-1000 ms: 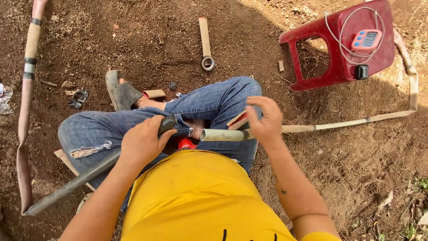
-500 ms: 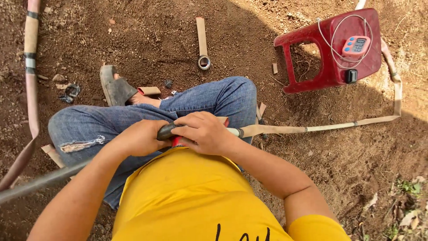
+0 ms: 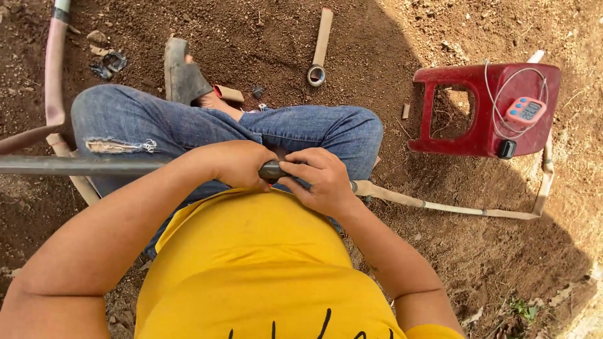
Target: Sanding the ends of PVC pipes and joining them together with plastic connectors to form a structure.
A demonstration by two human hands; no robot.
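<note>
Since half a second ago: right hand [image 3: 323, 179] shifted to pinch the joint beside left hand [image 3: 242, 164], fisted round grey pipe [image 3: 75, 166]; coupling evidently under way.

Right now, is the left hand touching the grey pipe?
Touching. The head view shows the left hand wrapped around the grey pipe near its end, fingers closed over it with no gap; the right hand grips the end beside it.

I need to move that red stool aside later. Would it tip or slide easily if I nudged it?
The red plastic stool already lies on its side on loose dirt, so it probably slides or rocks rather than tips. It looks hollow, likely light. The small timer resting on it could fall off.
</note>
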